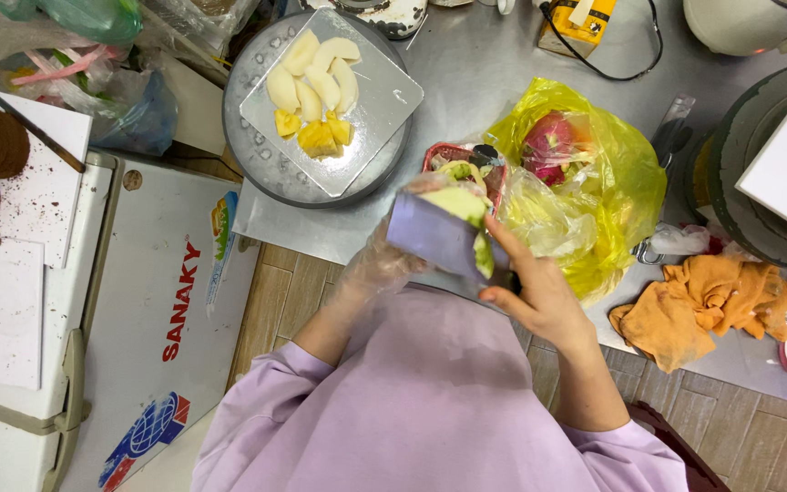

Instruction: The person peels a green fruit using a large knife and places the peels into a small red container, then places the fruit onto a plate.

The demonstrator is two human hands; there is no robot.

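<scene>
While the left hand [384,260], sheathed in a thin clear plastic glove, closes its grip around a pale green peeled fruit [457,208] held above the edge of the steel counter [485,73], the bare right hand [535,296] closes on a small dark-handled tool [510,278] with its forefinger laid along the fruit; whether that tool is a knife or peeler I cannot tell. Just behind the fruit sits a small red plastic basket [439,153], partly hidden by the hands. To the right, a crumpled yellow plastic bag [626,182] holding a pink dragon fruit [550,138] crowds close against them. Farther back, a square clear tray [384,100] of pale fruit slices [316,73] and yellow chunks [319,137] rests on a round metal pan [257,155]. An orange cloth [703,305] lies bunched at the right, and a white chest freezer [148,301] stands to the left.
</scene>
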